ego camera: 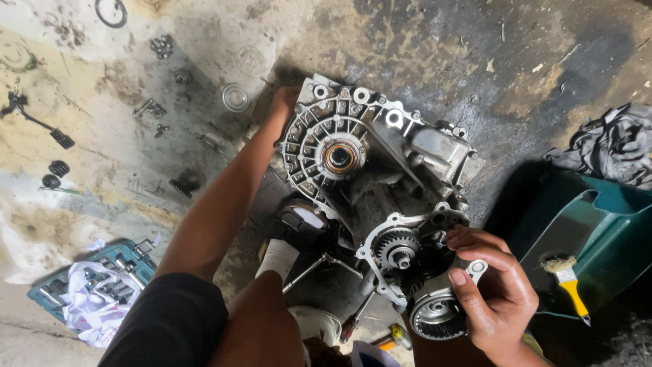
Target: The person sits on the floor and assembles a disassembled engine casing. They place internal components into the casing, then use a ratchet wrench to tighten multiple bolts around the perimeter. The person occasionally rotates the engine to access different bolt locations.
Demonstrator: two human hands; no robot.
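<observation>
A greasy aluminium gearbox housing (380, 163) stands on the stained concrete floor in front of me. My left hand (284, 103) reaches over to its far left rim and grips the edge of the ribbed casing. My right hand (490, 285) is at the near right side, fingers curled around a round toothed metal ring part (435, 314) beside an exposed gear (397, 248) in the open end of the housing. A bearing with an orange seal (339, 158) sits in the centre of the ribbed face.
A teal tub (598, 238) holding a yellow-handled brush (569, 278) is at the right, with a dark rag (611, 143) behind it. A socket tool case with a cloth (95, 289) lies at the lower left. Loose bolts, springs and a bearing (235, 97) are scattered at the upper left.
</observation>
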